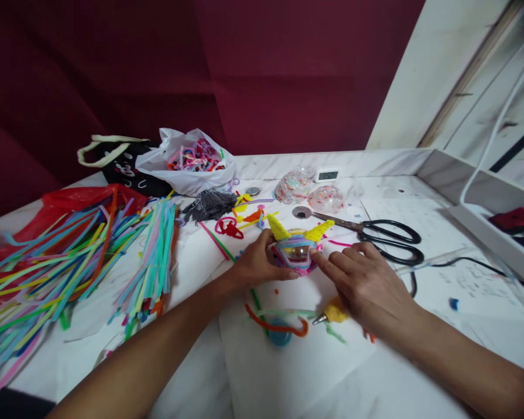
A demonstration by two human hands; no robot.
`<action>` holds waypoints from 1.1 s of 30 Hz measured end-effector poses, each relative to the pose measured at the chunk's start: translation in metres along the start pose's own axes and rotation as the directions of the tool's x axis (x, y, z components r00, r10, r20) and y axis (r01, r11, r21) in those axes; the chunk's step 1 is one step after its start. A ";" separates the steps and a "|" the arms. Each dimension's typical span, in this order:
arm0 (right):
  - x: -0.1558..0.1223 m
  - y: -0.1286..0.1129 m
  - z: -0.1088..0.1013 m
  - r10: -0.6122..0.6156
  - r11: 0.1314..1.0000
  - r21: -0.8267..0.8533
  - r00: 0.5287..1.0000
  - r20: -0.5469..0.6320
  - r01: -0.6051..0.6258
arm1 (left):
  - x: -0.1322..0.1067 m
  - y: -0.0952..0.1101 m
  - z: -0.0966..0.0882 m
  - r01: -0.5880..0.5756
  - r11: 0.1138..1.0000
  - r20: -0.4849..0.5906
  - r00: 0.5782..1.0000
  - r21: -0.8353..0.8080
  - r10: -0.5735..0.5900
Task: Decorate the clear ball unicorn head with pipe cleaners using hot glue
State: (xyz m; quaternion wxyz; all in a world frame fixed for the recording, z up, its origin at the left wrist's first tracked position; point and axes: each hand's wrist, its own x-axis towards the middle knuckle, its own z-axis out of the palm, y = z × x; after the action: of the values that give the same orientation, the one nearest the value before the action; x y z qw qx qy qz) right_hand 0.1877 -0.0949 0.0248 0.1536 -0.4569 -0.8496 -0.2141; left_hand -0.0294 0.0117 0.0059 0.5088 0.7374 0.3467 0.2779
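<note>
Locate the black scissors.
Head view, right of centre: the scissors lie flat on the table just beyond the right hand, blades pointing left behind the yellow-horned pipe-cleaner figure.

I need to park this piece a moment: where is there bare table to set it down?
Barest: the white sheet between both forearms, nearer you than the orange pipe cleaner. Also the tabletop behind the scissors, toward the back ledge. Crowded: the pipe-cleaner pile on the left, and everything around the horned figure.
</note>
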 end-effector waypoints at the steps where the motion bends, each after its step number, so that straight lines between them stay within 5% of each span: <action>1: 0.000 0.000 0.000 0.001 1.000 0.002 1.000 0.000 -0.001 | 0.000 -0.001 0.002 0.002 1.000 0.000 1.000 -0.024 -0.002; 14: 0.000 0.001 0.001 0.029 0.999 0.038 1.000 -0.001 -0.029 | 0.001 -0.002 0.010 0.038 0.999 -0.097 0.995 0.010 -0.036; 33: 0.004 -0.006 -0.017 0.008 0.996 0.089 0.993 -0.119 0.003 | -0.015 0.026 0.008 -0.168 0.971 -0.237 0.963 -0.173 0.125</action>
State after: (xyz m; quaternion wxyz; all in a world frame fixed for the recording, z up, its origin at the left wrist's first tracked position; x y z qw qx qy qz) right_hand 0.1820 -0.1031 0.0398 0.2245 -0.4371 -0.8470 -0.2029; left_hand -0.0265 -0.0114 0.0267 0.5128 0.6725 0.3181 0.4284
